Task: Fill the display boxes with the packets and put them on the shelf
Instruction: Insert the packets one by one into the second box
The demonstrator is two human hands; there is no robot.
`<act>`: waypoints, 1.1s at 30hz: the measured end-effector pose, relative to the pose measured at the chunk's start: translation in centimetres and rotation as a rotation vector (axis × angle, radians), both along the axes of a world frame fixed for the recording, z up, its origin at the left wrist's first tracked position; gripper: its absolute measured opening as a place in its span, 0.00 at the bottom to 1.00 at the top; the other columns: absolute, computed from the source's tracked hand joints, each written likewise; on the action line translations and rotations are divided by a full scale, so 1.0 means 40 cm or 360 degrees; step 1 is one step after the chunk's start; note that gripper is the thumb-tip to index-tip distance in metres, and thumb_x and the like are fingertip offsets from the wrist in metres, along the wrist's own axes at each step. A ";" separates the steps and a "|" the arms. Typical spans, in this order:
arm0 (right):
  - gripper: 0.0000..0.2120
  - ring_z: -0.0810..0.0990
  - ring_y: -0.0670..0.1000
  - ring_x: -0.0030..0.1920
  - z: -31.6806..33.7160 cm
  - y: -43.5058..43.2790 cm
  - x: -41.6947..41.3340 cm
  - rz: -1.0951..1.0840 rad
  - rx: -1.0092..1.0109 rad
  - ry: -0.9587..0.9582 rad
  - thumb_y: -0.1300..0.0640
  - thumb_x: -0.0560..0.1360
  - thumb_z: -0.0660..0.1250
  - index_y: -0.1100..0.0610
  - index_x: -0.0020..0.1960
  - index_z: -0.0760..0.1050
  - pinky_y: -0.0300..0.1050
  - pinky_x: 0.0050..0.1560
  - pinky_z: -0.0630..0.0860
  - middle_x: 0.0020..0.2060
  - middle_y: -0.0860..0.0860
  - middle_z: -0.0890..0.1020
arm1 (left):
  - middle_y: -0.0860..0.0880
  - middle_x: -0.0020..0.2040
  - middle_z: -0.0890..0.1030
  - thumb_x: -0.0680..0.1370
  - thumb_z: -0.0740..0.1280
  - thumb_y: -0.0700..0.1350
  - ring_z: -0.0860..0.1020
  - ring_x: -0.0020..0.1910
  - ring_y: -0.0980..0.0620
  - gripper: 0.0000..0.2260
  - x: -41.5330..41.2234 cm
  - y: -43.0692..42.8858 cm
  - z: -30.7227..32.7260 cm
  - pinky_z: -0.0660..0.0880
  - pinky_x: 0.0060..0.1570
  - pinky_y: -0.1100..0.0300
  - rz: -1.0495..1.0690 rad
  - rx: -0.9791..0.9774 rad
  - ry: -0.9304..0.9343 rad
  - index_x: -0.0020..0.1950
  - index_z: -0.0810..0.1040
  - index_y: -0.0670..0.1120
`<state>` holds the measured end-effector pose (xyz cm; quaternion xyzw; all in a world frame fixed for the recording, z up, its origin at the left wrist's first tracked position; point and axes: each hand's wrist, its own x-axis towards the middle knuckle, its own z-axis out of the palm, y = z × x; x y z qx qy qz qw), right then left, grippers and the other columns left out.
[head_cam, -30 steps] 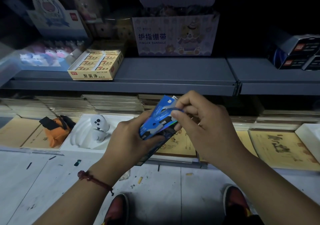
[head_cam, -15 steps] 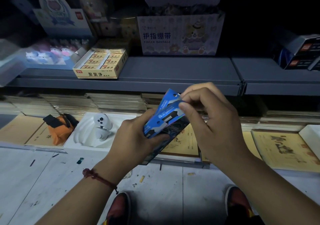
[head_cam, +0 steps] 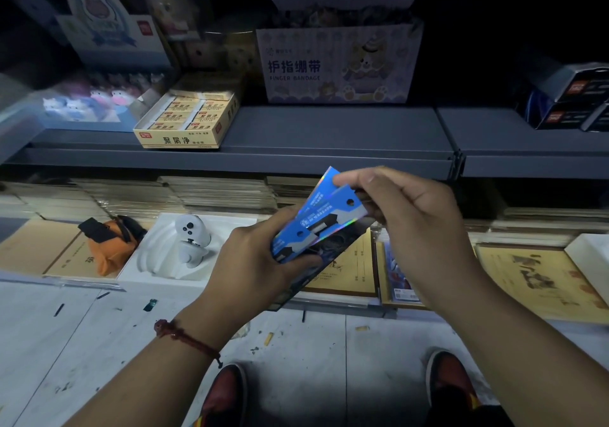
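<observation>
The left hand (head_cam: 253, 262), its forearm entering from seven o'clock, curls its fingers round the lower end of a slanted stack of blue packets (head_cam: 306, 234), thumb across the front. The right hand (head_cam: 412, 222), from four o'clock, pinches the upper edge of the top packet (head_cam: 329, 196) between thumb and forefinger. At twelve o'clock the grey shelf (head_cam: 329, 136) has bare room along its front lip, with the yellow box (head_cam: 184, 127) at ten o'clock and the finger bandage box (head_cam: 336, 67) further back.
</observation>
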<state>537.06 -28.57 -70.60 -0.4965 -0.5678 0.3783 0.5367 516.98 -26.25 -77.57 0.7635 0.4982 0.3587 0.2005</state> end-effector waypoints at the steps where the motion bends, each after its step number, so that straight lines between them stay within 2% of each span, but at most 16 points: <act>1: 0.15 0.85 0.44 0.46 0.003 0.002 0.002 -0.0034 0.0013 0.0059 0.60 0.84 0.60 0.54 0.51 0.86 0.44 0.47 0.81 0.43 0.46 0.87 | 0.67 0.51 0.81 0.69 0.81 0.51 0.82 0.48 0.62 0.29 0.001 0.001 -0.001 0.81 0.46 0.57 0.0000 -0.0006 -0.0003 0.63 0.71 0.66; 5: 0.11 0.87 0.55 0.46 -0.001 0.023 0.028 -0.0049 0.0053 0.0240 0.64 0.83 0.63 0.60 0.53 0.84 0.52 0.54 0.84 0.46 0.53 0.88 | 0.65 0.52 0.83 0.68 0.79 0.54 0.82 0.48 0.62 0.28 -0.006 0.002 -0.008 0.81 0.47 0.55 0.0002 -0.0003 -0.0009 0.65 0.72 0.65; 8: 0.07 0.87 0.52 0.45 -0.008 0.021 0.032 0.0023 -0.0027 0.0139 0.64 0.79 0.69 0.59 0.54 0.84 0.52 0.51 0.84 0.44 0.54 0.88 | 0.67 0.49 0.82 0.69 0.81 0.51 0.82 0.46 0.62 0.27 -0.010 0.000 -0.010 0.80 0.46 0.56 0.0007 -0.0010 -0.0015 0.63 0.74 0.64; 10: 0.05 0.86 0.49 0.45 -0.013 0.017 0.027 0.0017 0.0013 0.0054 0.59 0.79 0.69 0.58 0.51 0.84 0.47 0.46 0.84 0.43 0.55 0.86 | 0.67 0.48 0.82 0.69 0.81 0.51 0.82 0.45 0.62 0.27 -0.010 -0.001 -0.009 0.80 0.46 0.56 0.0007 -0.0026 -0.0020 0.62 0.73 0.64; 13: 0.15 0.81 0.50 0.45 -0.018 0.014 0.026 0.0058 0.0166 -0.0217 0.44 0.78 0.68 0.54 0.43 0.85 0.41 0.41 0.77 0.41 0.55 0.80 | 0.66 0.50 0.82 0.68 0.78 0.55 0.82 0.47 0.61 0.27 -0.005 -0.001 -0.008 0.82 0.45 0.55 0.0002 -0.0026 -0.0044 0.64 0.72 0.65; 14: 0.15 0.80 0.50 0.44 -0.019 0.013 0.023 0.0117 0.0145 -0.0284 0.42 0.77 0.69 0.53 0.42 0.85 0.39 0.39 0.74 0.41 0.54 0.79 | 0.66 0.50 0.82 0.68 0.77 0.56 0.83 0.47 0.61 0.27 -0.004 -0.001 -0.007 0.82 0.45 0.54 0.0008 -0.0029 -0.0059 0.64 0.72 0.65; 16: 0.10 0.78 0.52 0.41 -0.028 0.011 0.011 0.0214 0.0060 -0.0417 0.45 0.74 0.74 0.52 0.42 0.85 0.40 0.36 0.73 0.41 0.54 0.77 | 0.65 0.50 0.82 0.68 0.76 0.56 0.83 0.46 0.59 0.26 0.002 -0.002 -0.004 0.82 0.45 0.54 0.0007 -0.0035 -0.0087 0.64 0.72 0.66; 18: 0.08 0.78 0.53 0.40 -0.046 0.013 -0.006 0.0168 0.0039 -0.0475 0.51 0.73 0.76 0.56 0.44 0.85 0.50 0.40 0.77 0.41 0.55 0.77 | 0.64 0.50 0.82 0.68 0.77 0.56 0.83 0.46 0.58 0.26 0.006 -0.005 -0.002 0.82 0.44 0.53 -0.0002 -0.0029 -0.0094 0.64 0.72 0.66; 22: 0.07 0.79 0.55 0.38 -0.055 0.013 -0.018 0.0012 0.0101 -0.0320 0.56 0.74 0.76 0.59 0.40 0.84 0.54 0.39 0.78 0.37 0.56 0.79 | 0.62 0.46 0.83 0.68 0.80 0.54 0.83 0.43 0.57 0.25 0.009 -0.003 0.003 0.81 0.43 0.52 0.0030 -0.0047 -0.0134 0.61 0.74 0.64; 24: 0.07 0.80 0.53 0.36 -0.049 0.012 -0.017 -0.0011 0.0126 -0.0256 0.57 0.74 0.76 0.55 0.38 0.84 0.56 0.39 0.79 0.35 0.53 0.80 | 0.63 0.45 0.83 0.67 0.80 0.54 0.83 0.43 0.58 0.25 0.009 -0.001 0.005 0.81 0.44 0.51 0.0053 -0.0056 -0.0144 0.60 0.74 0.64; 26: 0.06 0.82 0.51 0.36 -0.045 0.011 -0.018 -0.0032 0.0165 -0.0208 0.58 0.75 0.75 0.53 0.39 0.85 0.54 0.40 0.80 0.36 0.52 0.81 | 0.63 0.46 0.83 0.67 0.81 0.53 0.83 0.44 0.59 0.26 0.008 0.000 0.008 0.82 0.45 0.52 0.0059 -0.0065 -0.0141 0.60 0.74 0.64; 28: 0.05 0.83 0.51 0.35 -0.040 0.011 -0.016 -0.0106 0.0198 -0.0123 0.59 0.76 0.74 0.56 0.42 0.84 0.52 0.40 0.83 0.38 0.54 0.82 | 0.64 0.47 0.83 0.67 0.81 0.53 0.83 0.45 0.60 0.27 0.007 0.000 0.011 0.82 0.47 0.53 0.0057 -0.0060 -0.0118 0.62 0.73 0.65; 33: 0.05 0.86 0.57 0.41 -0.027 0.009 -0.003 -0.0110 0.0073 0.0203 0.61 0.80 0.69 0.62 0.50 0.82 0.50 0.42 0.85 0.42 0.57 0.86 | 0.68 0.50 0.82 0.68 0.81 0.50 0.82 0.46 0.64 0.29 -0.001 -0.003 0.013 0.81 0.47 0.59 0.0028 -0.0019 -0.0079 0.63 0.71 0.67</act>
